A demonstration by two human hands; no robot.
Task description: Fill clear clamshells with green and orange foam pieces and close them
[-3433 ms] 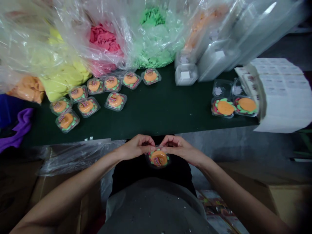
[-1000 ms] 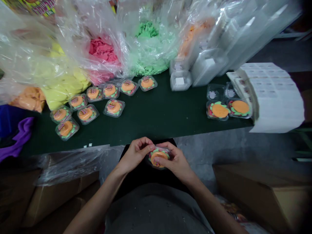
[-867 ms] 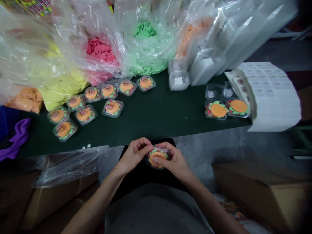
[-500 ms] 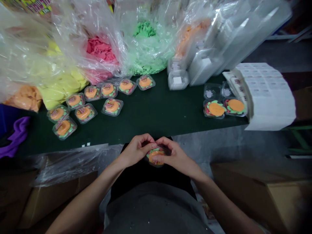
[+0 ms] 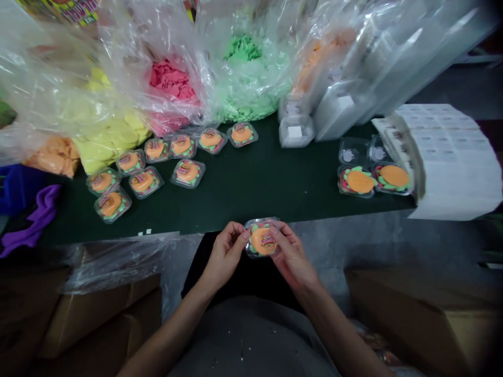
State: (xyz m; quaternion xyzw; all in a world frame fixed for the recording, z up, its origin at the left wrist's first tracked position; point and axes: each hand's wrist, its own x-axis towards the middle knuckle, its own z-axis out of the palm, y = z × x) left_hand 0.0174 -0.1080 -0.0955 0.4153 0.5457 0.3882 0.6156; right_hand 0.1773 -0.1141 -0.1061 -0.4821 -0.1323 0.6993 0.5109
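I hold a small clear plastic case [image 5: 262, 239] between both hands, just in front of the green table's near edge [image 5: 251, 222]. Inside it sits an orange disc with green and pink pieces under it and a sticker on top. My left hand [image 5: 226, 252] pinches the case's left side. Its right side rests in the fingers of my right hand [image 5: 291, 257].
Several filled cases [image 5: 141, 170] lie at the left of the table, two unlidded ones [image 5: 373, 179] and empty cases [image 5: 353, 153] at the right beside a sticker sheet stack [image 5: 451, 157]. Bags of yellow [image 5: 106, 131], pink [image 5: 171, 89] and green [image 5: 243, 78] pieces line the back. Cardboard boxes [image 5: 98, 319] stand below.
Both hands have lifted the case a little toward the table edge and turned it so its stickered top faces up; the fingers that covered it half a second ago have drawn back.
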